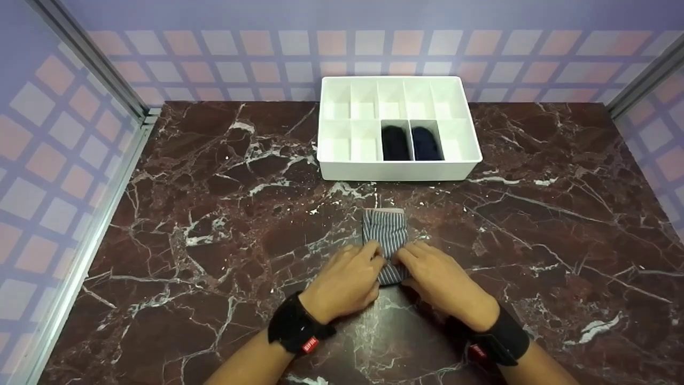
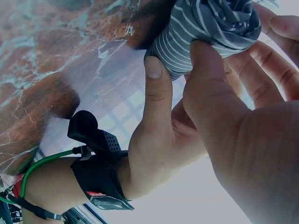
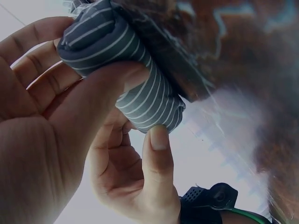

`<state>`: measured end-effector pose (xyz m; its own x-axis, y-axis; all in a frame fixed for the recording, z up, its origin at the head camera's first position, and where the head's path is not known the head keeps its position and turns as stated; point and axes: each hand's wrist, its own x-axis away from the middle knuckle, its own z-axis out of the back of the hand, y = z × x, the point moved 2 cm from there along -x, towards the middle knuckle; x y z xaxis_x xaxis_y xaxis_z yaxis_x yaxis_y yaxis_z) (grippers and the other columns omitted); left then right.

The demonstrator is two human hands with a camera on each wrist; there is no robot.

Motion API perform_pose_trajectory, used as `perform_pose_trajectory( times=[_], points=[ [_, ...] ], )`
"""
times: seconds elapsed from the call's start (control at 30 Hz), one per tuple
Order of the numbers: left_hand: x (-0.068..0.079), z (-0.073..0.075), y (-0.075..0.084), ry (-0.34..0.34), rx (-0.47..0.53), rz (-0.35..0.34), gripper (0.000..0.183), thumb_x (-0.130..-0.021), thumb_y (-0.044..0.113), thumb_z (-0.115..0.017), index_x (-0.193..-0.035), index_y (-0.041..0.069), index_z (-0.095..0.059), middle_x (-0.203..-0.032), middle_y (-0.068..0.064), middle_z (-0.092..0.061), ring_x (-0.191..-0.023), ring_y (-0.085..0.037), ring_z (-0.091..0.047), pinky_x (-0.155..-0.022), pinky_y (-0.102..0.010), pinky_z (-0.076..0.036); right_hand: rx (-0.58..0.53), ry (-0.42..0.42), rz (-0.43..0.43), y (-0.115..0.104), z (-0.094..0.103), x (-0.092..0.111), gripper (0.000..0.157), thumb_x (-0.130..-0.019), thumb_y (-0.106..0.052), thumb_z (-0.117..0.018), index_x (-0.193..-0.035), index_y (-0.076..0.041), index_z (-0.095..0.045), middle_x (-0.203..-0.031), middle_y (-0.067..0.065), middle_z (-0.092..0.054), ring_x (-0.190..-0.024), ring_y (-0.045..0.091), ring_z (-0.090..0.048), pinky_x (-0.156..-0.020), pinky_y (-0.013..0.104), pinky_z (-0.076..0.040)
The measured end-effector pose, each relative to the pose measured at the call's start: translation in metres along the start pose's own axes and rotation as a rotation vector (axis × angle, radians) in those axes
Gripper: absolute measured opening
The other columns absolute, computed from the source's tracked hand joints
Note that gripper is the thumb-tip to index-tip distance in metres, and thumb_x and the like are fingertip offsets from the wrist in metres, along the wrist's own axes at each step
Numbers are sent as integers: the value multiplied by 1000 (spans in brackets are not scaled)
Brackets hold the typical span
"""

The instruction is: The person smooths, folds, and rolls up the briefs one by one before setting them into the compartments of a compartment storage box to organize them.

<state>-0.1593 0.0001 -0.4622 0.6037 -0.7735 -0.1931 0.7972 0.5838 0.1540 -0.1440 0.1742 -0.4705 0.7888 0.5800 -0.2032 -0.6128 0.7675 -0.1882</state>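
A folded grey cloth (image 1: 386,227) with thin white stripes lies on the marbled table, its near end turned up into a roll. My left hand (image 1: 344,278) grips the left end of this roll, and my right hand (image 1: 441,275) grips the right end. Seen from the left wrist, the striped roll (image 2: 187,37) is thick, with bunched layers at its end, and the left thumb (image 2: 208,65) presses against its side. From the right wrist, the right thumb (image 3: 112,79) lies across the roll (image 3: 152,100), with the fingers on its other side.
Beyond the cloth stands a white divided box (image 1: 401,171) against the patterned back wall (image 1: 256,43). Two neighbouring front compartments hold a black cloth bundle (image 1: 395,143) and a navy one (image 1: 425,143). A metal-edged side panel (image 1: 80,251) borders the table's left side.
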Motion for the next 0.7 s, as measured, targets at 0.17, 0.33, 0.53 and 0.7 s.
perform_pose_trajectory(
  times=[0.17, 0.33, 0.53, 0.7],
  points=[
    [0, 0, 0, 0, 7, 4, 27, -79, 22, -66, -102, 6, -65, -109, -6, -55, -82, -16, -58, -82, -30, -49, 2, -15, -5, 0, 0, 0, 37, -69, -13, -78, -99, -8, -58, -96, 3, -60, -89, 18, -56, -83, 33, -48],
    [0, 0, 0, -13, 5, 11, 29, -81, 25, -66, -103, 6, -65, -109, -6, -55, -82, -16, -58, -81, -31, -49, -34, -53, -30, 1, -1, 1, 34, -73, -15, -76, -102, -9, -59, -100, 3, -62, -93, 18, -56, -86, 33, -47],
    [0, 0, 0, -26, -2, 20, 34, -80, 30, -67, -104, 5, -64, -109, -7, -55, -82, -17, -58, -81, -31, -49, -102, -77, -46, 2, 2, 1, 33, -76, -15, -73, -106, -12, -61, -103, 2, -63, -97, 16, -58, -89, 33, -47],
    [0, -1, 0, -33, -11, 20, 38, -80, 32, -68, -107, 5, -63, -110, -7, -55, -84, -16, -58, -82, -30, -49, -116, -83, -35, 3, 3, 1, 33, -77, -15, -72, -108, -11, -61, -104, 3, -63, -98, 18, -58, -88, 35, -48]
  ],
)
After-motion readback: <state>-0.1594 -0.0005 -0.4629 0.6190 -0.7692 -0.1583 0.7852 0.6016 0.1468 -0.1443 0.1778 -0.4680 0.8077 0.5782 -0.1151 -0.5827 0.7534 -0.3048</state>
